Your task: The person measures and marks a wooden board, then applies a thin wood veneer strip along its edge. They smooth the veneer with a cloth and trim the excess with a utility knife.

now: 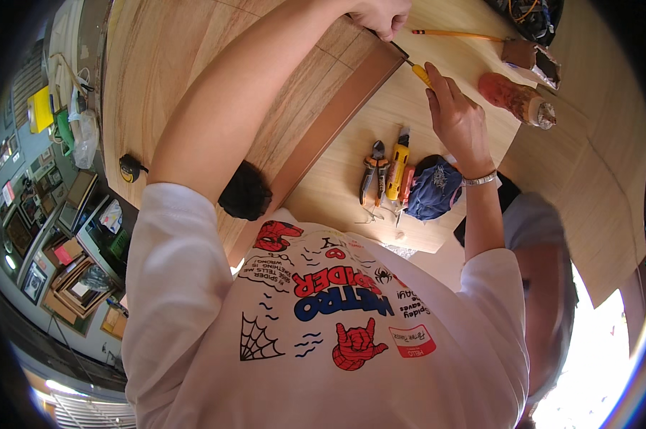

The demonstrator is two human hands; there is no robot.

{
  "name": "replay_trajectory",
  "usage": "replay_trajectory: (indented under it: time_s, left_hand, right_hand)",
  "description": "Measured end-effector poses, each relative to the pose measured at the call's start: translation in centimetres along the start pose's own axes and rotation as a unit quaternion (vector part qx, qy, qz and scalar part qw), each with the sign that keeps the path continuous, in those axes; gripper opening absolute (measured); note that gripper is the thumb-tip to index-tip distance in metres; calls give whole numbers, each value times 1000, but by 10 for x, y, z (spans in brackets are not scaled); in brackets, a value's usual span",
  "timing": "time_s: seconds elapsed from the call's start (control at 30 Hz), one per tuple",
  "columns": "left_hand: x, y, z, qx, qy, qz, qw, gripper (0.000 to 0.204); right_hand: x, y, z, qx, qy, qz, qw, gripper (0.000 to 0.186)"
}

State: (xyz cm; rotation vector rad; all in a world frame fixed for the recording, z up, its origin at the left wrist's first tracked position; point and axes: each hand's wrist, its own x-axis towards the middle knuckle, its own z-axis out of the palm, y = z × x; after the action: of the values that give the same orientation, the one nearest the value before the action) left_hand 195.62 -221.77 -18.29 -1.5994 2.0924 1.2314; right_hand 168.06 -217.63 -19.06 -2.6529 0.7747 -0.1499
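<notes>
My right hand (pixel 457 121) grips a slim tool with a yellow handle (pixel 421 74) and a thin dark shaft; its exact kind is hard to tell. The shaft points at the far corner of a large wooden panel (pixel 216 64) edged by a brown strip (pixel 337 107). My left hand (pixel 382 16), partly cut off by the top of the view, has its fingers bent together at the panel's far edge. Whatever they pinch is hidden. Orange-and-black cutting pliers (pixel 369 175) and a yellow utility knife (pixel 397 168) lie on the table nearer me.
A dark blue cloth bundle (pixel 435 187) lies beside the knife. Farther right are a pencil (pixel 459 34), a small brown box (pixel 527 58) and a reddish bottle (pixel 512 99). A tape measure (pixel 130 168) and a black fuzzy object (pixel 246 191) are at the left.
</notes>
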Motion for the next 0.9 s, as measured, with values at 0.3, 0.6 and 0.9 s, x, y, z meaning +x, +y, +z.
replay_trajectory:
  time_s: [0.3, 0.6, 0.9]
  left_hand:
    - [-2, 7, -2, 47, 11, 0, 999, 18]
    - [-3, 14, -7, 73, 4, -9, 997, 16]
    - [4, 14, -1, 106, 5, -12, 994, 15]
  right_hand:
    - [3, 1, 3, -3, 12, -10, 1000, 43]
    - [7, -2, -6, -21, -9, -19, 1000, 42]
    - [6, -1, -9, -4, -19, -27, 999, 41]
